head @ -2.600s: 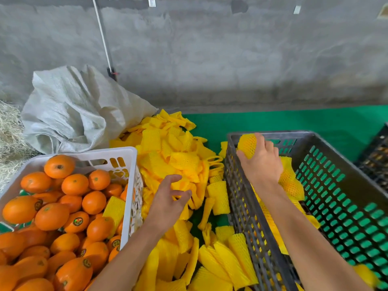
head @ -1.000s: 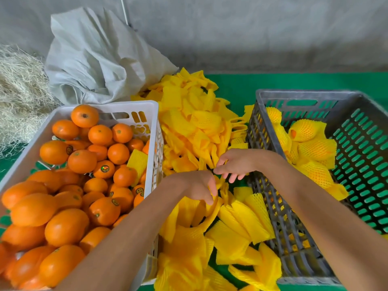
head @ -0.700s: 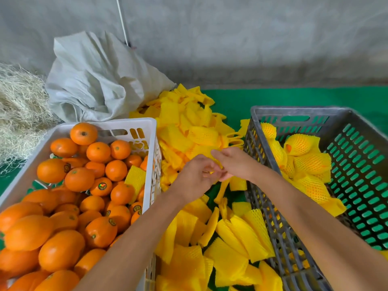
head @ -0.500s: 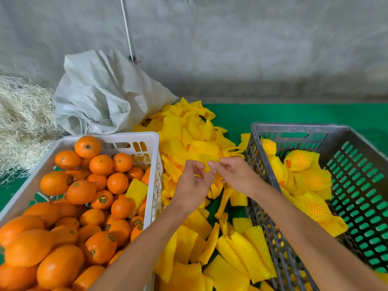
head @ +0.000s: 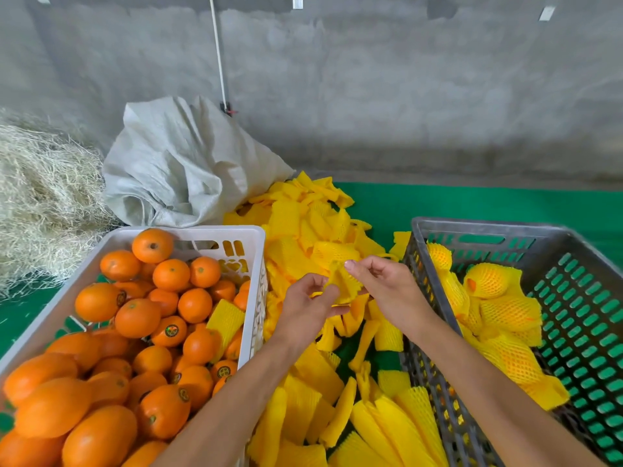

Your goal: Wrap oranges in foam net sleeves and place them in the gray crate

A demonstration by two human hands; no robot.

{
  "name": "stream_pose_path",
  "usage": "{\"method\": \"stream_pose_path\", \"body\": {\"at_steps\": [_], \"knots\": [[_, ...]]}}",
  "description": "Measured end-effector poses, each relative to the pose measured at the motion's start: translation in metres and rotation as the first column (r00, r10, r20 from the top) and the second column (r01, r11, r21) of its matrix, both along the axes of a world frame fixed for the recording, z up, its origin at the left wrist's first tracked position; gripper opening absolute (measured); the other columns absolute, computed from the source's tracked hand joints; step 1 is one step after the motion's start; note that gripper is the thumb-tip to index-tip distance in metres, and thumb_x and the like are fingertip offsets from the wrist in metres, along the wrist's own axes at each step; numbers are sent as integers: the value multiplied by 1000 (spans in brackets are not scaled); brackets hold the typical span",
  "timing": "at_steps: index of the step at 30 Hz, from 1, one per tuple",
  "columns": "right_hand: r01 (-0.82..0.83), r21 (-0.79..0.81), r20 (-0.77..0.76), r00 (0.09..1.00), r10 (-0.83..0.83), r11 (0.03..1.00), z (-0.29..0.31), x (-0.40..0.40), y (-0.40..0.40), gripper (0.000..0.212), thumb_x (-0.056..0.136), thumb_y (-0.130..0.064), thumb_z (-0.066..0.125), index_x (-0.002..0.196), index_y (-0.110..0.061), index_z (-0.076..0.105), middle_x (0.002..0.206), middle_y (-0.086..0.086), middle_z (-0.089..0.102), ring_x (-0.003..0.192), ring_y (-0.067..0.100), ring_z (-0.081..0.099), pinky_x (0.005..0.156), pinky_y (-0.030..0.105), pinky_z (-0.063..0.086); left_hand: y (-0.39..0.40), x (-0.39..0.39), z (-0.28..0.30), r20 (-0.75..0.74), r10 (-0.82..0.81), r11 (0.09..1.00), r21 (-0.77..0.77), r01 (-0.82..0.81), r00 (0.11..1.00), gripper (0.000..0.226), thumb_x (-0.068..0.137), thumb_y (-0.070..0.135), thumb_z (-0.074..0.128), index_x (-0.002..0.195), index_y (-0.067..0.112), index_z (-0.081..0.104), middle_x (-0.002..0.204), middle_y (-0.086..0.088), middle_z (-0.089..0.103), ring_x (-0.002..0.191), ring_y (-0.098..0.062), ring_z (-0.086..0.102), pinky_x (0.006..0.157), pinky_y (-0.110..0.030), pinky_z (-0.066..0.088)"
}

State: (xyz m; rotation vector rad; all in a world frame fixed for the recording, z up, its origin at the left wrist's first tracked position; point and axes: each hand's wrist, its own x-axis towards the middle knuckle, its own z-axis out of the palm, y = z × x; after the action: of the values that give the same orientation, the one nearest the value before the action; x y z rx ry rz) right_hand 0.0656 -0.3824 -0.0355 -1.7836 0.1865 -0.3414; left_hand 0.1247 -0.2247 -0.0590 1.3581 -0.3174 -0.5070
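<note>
Yellow foam net sleeve (head: 342, 284) at frame centre, pinched from both sides: left hand (head: 305, 308) grips its lower left edge, right hand (head: 384, 288) pinches the top right, both clamped on it above the loose sleeve pile (head: 303, 230). Bare oranges (head: 135, 318) fill the white crate (head: 249, 237), lower left. Gray crate (head: 472, 227), right, holds wrapped oranges (head: 488, 281). Upper left: sack (head: 182, 163), straw (head: 40, 197). Green table (head: 472, 200).
</note>
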Motion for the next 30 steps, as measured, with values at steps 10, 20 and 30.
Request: {"method": "stream_pose_path", "body": {"at_steps": [10,20,30], "knots": [[244,760,-251,965,-74,603,14,5,-7,36,102,-24,60,133,-5,61,123,16,72,101,24,74,67,31,63,2,0,6,-308,-217,963,-224,151,926,15,90,4,70,102,-4,69,110,-20,71,105,-32,69,93,-45,60],[363,784,-399,916,-38,503,14,1,-4,25,92,-25,72,105,-5,65,78,7,67,41,8,53,29,14,33,6,0,24,-547,-448,865,-466,188,707,51,100,32,58,144,7,52,137,-19,65,116,-28,70,90,-37,61],[144,633,-335,937,101,760,16,0,5,54,87,-52,70,120,-9,70,109,13,75,79,16,69,60,24,52,7,0,20,-477,-298,934,-323,150,827,42,101,38,59,134,12,63,108,-4,76,82,-12,68,90,-30,56]]}}
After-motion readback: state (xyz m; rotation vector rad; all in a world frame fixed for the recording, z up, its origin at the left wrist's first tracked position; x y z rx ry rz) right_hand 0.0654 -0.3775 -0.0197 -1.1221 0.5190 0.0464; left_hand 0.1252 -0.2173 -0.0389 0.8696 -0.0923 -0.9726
